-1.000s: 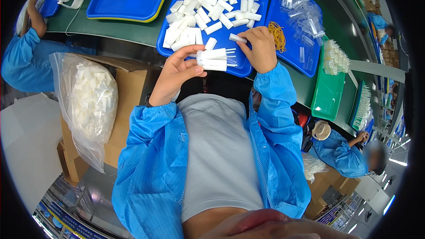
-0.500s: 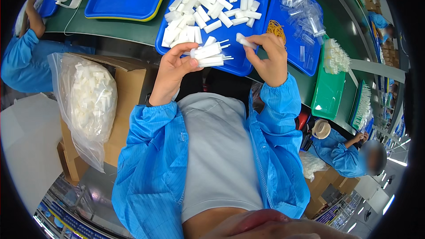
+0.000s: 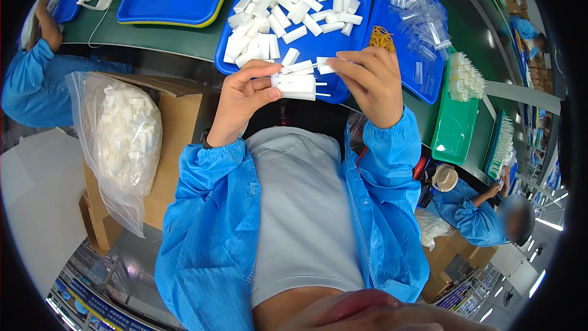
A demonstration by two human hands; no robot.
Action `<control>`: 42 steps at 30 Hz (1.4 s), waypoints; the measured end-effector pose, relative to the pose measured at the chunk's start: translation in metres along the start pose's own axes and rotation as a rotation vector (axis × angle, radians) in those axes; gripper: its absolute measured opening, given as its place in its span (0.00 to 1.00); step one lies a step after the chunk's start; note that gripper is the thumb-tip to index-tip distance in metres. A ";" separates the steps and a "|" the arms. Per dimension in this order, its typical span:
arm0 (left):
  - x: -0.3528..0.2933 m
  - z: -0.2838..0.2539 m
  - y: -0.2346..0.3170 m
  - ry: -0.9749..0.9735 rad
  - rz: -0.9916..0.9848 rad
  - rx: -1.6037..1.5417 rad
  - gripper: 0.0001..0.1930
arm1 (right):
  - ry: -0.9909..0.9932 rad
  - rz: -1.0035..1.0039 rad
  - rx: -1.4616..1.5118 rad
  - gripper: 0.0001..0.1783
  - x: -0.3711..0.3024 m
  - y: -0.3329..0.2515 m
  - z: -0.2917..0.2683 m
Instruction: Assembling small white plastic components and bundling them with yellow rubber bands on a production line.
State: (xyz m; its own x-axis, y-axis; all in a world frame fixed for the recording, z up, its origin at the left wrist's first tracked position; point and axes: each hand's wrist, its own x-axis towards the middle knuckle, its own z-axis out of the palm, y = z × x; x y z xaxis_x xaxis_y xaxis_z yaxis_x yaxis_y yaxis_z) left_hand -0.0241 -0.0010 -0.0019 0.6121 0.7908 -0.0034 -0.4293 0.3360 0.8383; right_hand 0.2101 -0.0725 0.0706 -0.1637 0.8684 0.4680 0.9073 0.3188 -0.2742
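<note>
1. Bundle of thin white rods sleeved in smooth white cylinders: lies sideways above the near edge of a broad blue plastic tray, bare rod tips pointing right.
2. Near the tray's near left corner, left hand: pinches the bundle's left end between thumb and fingers.
3. Over the tray's near right corner, right hand: pinches a short white cylinder between thumb and fingertips.
4. Near end of that cylinder: meets the tip of the uppermost rod; cannot tell whether slipped around it or only touching.
5. In the tray, heap of loose white cylinders: spreads from the far edge toward the near left corner.
6. Just beside the tray's right edge, narrower blue plastic tray: carries looped yellow rubber bands by its left edge and clear plastic tubes toward its far end.
7. Farther right, green plastic tray: bears white bristly pieces at its far end.
8. Below the near edge of the dark green table, at left: clear plastic bag of white pieces against a brown cardboard box.
</note>
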 end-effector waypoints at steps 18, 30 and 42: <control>-0.001 0.009 -0.001 -0.138 -0.011 0.041 0.21 | -0.056 -0.084 0.270 0.16 0.004 -0.004 0.010; -0.003 0.011 0.000 -0.182 -0.096 -0.028 0.24 | -0.213 -0.016 0.604 0.15 0.001 -0.001 0.016; 0.003 0.001 -0.002 -0.034 -0.152 -0.072 0.27 | 0.094 0.477 -0.098 0.10 -0.048 0.089 -0.002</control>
State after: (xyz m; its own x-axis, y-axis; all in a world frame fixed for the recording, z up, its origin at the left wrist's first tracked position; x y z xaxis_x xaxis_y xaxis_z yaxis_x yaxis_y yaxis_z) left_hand -0.0211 0.0006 -0.0029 0.6955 0.7104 -0.1079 -0.3756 0.4874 0.7883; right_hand 0.2995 -0.0867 0.0259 0.3105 0.8692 0.3847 0.9054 -0.1472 -0.3982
